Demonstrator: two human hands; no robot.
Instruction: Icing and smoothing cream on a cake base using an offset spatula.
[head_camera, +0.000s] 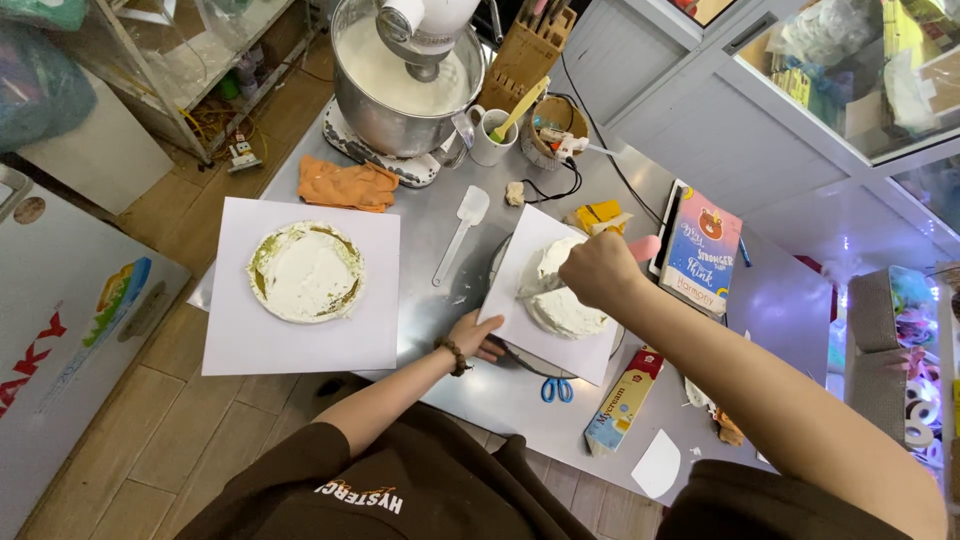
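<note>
My right hand (598, 270) is closed in a fist around a metal spatula blade (540, 285), laid against the side of the round white cream-covered cake (560, 300) just under it. That cake sits on a white square card (540, 290) atop a turntable (520, 355) on the steel desk (440, 230). My left hand (478, 335), with a beaded bracelet, rests half open, fingers spread on the card's near edge. Well left of my left hand lies a second frosted round cake layer with greenish edges (305, 271) on another white card (300, 340). Beyond both hands lies a white silicone spatula (460, 235).
</note>
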